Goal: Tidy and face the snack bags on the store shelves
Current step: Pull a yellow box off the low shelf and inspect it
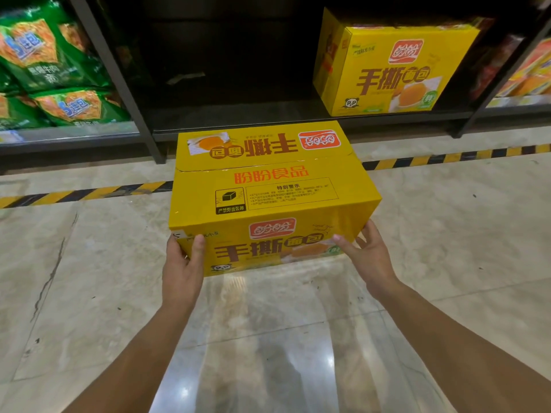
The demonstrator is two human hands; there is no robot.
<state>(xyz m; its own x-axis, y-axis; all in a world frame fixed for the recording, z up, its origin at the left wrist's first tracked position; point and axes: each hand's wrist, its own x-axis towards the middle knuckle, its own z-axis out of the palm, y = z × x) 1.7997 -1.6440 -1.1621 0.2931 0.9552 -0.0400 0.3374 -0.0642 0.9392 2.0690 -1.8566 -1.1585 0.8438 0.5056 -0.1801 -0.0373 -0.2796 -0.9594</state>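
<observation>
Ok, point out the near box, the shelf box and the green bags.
near box (268,186), head view, top face.
shelf box (399,70), head view, front face.
green bags (68,105), head view, lower bag's front.

Gripped cardboard box (268,198), left hand (182,263) and right hand (369,257) on its near corners: printed yellow card, smooth, slight sheen, creased top seam beyond the grip. Further beyond, second box (390,70): same card. Below the grip, floor (268,338): polished stone-look tile, glossy, reflective. Up-left of the grip, snack bags (44,55): shiny plastic film. Between bags and grip, shelf frame (119,70): dark matt metal.
</observation>
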